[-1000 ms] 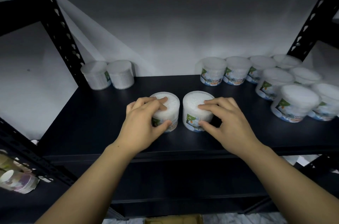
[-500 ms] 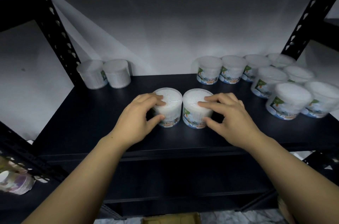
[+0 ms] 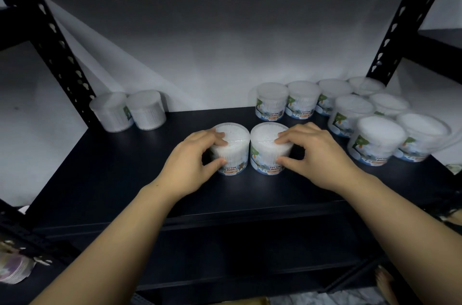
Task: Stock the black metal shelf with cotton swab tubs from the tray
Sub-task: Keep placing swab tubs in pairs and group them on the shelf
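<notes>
Two clear cotton swab tubs stand side by side, touching, in the middle of the black metal shelf (image 3: 105,179). My left hand (image 3: 190,162) grips the left tub (image 3: 236,149), fingers over its lid and thumb low on its side. My right hand (image 3: 317,157) grips the right tub (image 3: 265,147) the same way. Both tubs sit upright on the shelf with their "Cotton Buds" labels facing me. The tray is out of view.
Several more tubs (image 3: 375,139) are grouped at the shelf's back right. A pair of tubs (image 3: 127,111) stands at the back left by the black upright post (image 3: 52,39). A white wall is behind. A lower shelf lies beneath.
Both hands have slid the two tubs a little deeper onto the shelf and closer together until they touch. The labels have turned more toward me.
</notes>
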The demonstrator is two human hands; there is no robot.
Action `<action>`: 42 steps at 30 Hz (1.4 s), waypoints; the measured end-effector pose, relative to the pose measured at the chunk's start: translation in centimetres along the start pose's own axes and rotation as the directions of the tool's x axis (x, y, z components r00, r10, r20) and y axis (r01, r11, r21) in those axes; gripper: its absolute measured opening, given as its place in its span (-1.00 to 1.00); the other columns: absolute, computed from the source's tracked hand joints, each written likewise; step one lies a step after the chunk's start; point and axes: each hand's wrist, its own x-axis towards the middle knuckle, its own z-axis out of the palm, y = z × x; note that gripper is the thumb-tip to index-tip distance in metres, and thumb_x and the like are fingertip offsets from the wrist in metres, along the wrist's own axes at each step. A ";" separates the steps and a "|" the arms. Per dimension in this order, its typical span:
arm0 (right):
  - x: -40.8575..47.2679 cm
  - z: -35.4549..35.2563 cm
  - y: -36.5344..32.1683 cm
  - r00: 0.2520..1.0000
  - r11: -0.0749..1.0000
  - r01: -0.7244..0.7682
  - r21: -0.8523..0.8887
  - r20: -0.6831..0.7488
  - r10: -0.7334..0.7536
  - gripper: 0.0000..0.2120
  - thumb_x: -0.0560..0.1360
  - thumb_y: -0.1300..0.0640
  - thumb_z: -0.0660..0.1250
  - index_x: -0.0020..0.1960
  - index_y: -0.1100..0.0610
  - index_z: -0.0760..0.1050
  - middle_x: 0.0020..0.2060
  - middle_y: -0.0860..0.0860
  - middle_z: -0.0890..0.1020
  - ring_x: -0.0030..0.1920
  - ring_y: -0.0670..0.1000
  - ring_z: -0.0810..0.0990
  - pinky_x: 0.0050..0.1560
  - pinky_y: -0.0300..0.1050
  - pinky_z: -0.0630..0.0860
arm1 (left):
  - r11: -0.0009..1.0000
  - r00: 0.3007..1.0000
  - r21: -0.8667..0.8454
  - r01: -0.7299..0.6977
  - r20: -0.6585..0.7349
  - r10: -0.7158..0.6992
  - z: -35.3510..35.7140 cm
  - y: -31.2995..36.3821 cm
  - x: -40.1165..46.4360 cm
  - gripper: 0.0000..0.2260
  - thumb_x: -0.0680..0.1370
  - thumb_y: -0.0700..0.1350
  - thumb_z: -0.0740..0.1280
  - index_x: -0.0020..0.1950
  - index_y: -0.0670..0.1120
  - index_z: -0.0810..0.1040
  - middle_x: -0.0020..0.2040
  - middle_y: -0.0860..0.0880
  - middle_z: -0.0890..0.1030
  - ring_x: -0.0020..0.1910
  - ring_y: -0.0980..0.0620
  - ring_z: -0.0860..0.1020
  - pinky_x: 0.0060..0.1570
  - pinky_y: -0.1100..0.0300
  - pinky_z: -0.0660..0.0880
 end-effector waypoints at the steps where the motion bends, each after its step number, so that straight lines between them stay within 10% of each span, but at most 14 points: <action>1: 0.0 -0.2 0.4 1.000 1.000 -0.009 -0.006 0.000 0.009 -0.61 0.36 -0.10 0.53 0.16 -0.06 0.63 0.10 -0.21 0.62 0.15 -0.04 0.52 0.17 0.17 0.49 | 1.000 1.000 0.001 0.001 0.002 -0.001 0.4 0.2 0.4 -0.68 0.46 -0.07 0.55 0.18 0.05 0.59 0.31 0.18 0.57 0.41 0.13 0.44 0.38 0.06 0.41; 42: 5.0 -5.6 10.3 0.927 0.927 -0.337 -0.164 0.114 0.357 -0.66 0.45 -0.10 0.48 0.17 -0.06 0.53 0.14 -0.11 0.58 0.19 0.03 0.50 0.24 0.11 0.45 | 0.999 0.997 0.034 -0.006 0.081 0.003 9.3 3.8 12.6 -0.66 0.49 -0.10 0.49 0.24 0.02 0.54 0.32 0.12 0.55 0.27 0.07 0.51 0.21 0.24 0.41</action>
